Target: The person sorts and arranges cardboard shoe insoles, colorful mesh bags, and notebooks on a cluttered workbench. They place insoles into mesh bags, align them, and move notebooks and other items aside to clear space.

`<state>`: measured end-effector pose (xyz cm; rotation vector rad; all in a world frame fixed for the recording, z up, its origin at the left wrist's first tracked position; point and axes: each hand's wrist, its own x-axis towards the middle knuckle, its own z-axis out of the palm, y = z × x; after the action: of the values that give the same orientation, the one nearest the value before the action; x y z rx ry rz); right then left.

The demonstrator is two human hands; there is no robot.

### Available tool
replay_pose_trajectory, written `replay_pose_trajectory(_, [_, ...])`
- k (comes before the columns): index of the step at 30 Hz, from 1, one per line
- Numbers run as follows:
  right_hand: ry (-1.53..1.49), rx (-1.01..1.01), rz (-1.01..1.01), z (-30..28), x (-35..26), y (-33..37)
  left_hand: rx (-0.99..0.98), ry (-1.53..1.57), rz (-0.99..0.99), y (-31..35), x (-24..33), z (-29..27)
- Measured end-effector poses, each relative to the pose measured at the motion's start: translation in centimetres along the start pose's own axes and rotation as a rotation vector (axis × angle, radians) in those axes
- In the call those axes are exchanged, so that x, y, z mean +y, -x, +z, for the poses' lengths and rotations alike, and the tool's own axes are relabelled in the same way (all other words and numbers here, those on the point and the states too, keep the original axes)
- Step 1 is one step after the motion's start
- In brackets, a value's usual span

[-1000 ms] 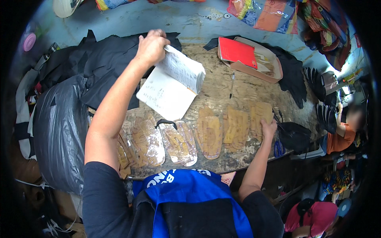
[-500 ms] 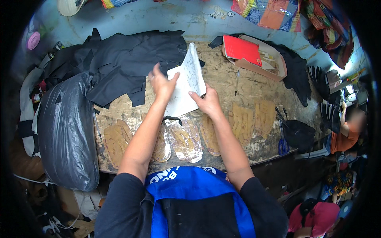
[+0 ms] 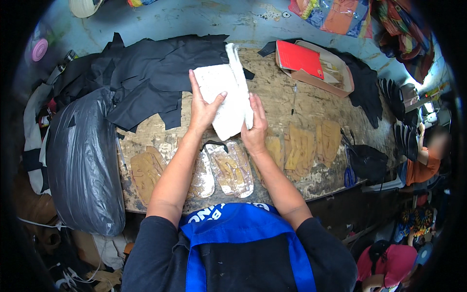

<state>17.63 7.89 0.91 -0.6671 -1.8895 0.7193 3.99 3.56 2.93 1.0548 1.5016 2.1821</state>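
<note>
An open notebook (image 3: 216, 87) with white pages is held up over the middle of the worn wooden table. My left hand (image 3: 203, 111) grips its left side, thumb lying across the page and the fingers along the outer edge. On the other side, my right hand (image 3: 255, 125) holds the right edge, where the pages stand folded up. Part of the right fingers is hidden by the pages. Below the notebook, between my forearms, lie tan and white shoe-pattern pieces (image 3: 227, 168) with a small black strip (image 3: 215, 143) at their top.
Black sheet material (image 3: 151, 63) covers the table's back left, beside a stuffed black plastic bag (image 3: 85, 165). A box (image 3: 335, 90) with a red notebook (image 3: 299, 59) stands back right. A pen (image 3: 294, 100), tan patterns (image 3: 299, 151) and blue-handled scissors (image 3: 350, 176) lie rightward. People are at far right.
My left hand has come down from its raised, spread pose onto the notebook's left side. The lifted pages have swung rightward, and the right hand has shifted down along the edge.
</note>
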Motion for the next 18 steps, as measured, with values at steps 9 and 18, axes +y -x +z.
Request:
replay_pose_trajectory(9, [0.052, -0.178, -0.206, 0.1, -1.0, 0.0, 0.024, 0.467, -0.319, -0.2, 2.2, 0.0])
replay_pose_trajectory(18, [-0.553, -0.375, -0.001, -0.4, -3.0, -0.5, -0.069, 0.569, -0.424, 0.2, 3.9, -2.7])
